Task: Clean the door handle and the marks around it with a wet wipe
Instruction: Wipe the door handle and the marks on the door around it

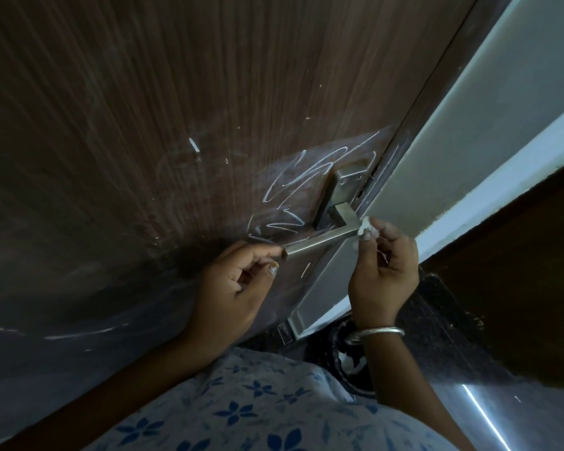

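A square steel door handle [323,239] juts from its long backplate [331,193] on a dark brown wooden door [176,109]. White chalk-like scribbles [287,180] cover the wood above and left of the handle. My left hand [238,284] pinches the free end of the lever between forefinger and thumb. My right hand [383,271] pinches a small crumpled white wet wipe [367,226] and presses it against the lever's bend, near the door's edge.
The pale door frame [469,131] runs diagonally to the right of the door edge. A dark speckled floor [437,307] lies below. More faint white streaks [79,333] mark the lower left of the door. A metal bangle [375,333] circles my right wrist.
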